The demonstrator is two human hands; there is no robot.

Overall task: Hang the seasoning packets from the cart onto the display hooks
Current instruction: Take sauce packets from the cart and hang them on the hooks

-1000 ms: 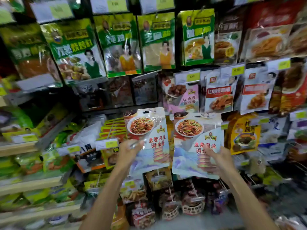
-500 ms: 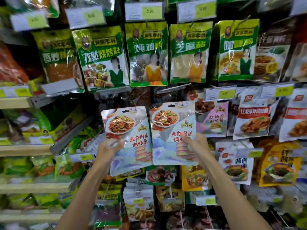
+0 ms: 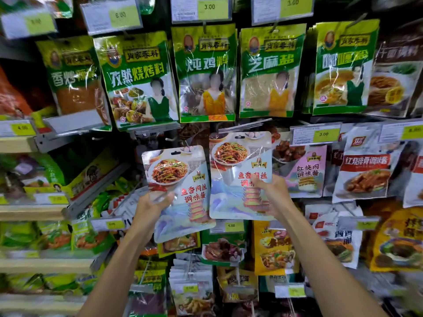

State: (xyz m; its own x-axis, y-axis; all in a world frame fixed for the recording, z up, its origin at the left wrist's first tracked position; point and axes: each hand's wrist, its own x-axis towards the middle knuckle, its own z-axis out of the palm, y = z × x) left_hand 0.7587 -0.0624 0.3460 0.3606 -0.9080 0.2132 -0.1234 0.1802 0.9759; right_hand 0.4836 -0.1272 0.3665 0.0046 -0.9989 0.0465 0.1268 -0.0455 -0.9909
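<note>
Hands holding up two matching seasoning packets before the display, left hand point(image 3: 151, 208) gripping left packet point(image 3: 183, 172) at its lower left edge, fingers curling round it, right hand point(image 3: 273, 194) pinching right packet point(image 3: 240, 161) mid-face, its top sitting just under metal hook point(image 3: 246, 125), green packets point(image 3: 207, 72) hanging above

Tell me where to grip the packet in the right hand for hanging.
Grip the right-hand packet at its lower right, coming from below and that side, as the right hand does. It is flat and upright, with the hang hole at the top, so a low grip leaves that end free for hanging.
</note>
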